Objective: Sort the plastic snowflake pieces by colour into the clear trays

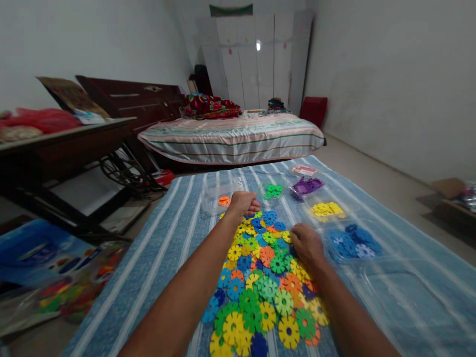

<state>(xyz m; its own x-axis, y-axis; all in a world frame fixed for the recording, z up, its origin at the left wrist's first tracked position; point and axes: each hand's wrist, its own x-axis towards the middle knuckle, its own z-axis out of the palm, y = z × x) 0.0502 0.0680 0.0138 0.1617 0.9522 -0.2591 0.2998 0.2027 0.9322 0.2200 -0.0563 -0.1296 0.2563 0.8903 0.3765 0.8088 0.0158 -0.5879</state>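
**A:** Where are the hands?

**B:** Both reach out over a blue striped cloth point(156, 258). The left hand point(243, 202) is stretched to the far edge of a pile of plastic discs point(260, 282), fingers curled loosely downward; I cannot tell whether it pinches anything. The right hand point(307, 244) rests on the pile's right side, fingers bent down among the discs, its grip hidden.

**A:** And the discs?

**B:** They lie flat in a long heap between and under the two forearms, overlapping. Each is a round, notched, flower-like piece: yellow, green, blue, orange, a few darker ones.

**A:** Anything sorted nearby?

**B:** Yes. An orange disc point(223, 201) lies just left of the left hand. Beyond the hands sit clear bags: green pieces point(274, 191), purple pieces point(307, 186), yellow pieces point(326, 209), and blue pieces point(353, 244) just beside the right hand.

**A:** Further out?

**B:** A bed point(230, 139) with striped covers, white wardrobes point(256, 59) behind it, a dark table point(63, 144) at left.
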